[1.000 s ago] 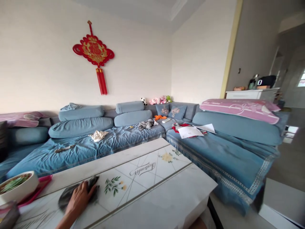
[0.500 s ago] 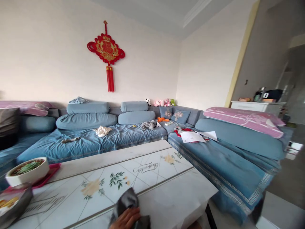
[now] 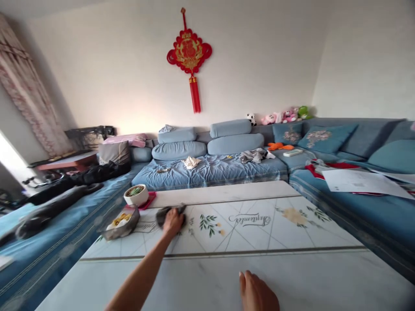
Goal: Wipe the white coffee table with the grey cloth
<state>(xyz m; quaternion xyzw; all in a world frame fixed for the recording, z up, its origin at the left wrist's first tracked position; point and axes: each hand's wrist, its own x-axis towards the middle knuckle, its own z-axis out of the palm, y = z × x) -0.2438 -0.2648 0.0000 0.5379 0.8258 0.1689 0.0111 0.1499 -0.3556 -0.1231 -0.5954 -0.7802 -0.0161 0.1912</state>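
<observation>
Cloth [image 3: 161, 216] lies under left hand [image 3: 173, 221], inside table [image 3: 207, 280] edges.

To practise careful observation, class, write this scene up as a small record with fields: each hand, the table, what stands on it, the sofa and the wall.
Left hand: the hand presses a dark cloth on the table
Right hand: the hand is at the table's near side, nothing visible in it
Table: white top with printed flowers and "September"
On table: plant pot on a red tray; grey box with yellow pieces
Sofa: blue, with papers on the right part
Wall: red hanging
</observation>
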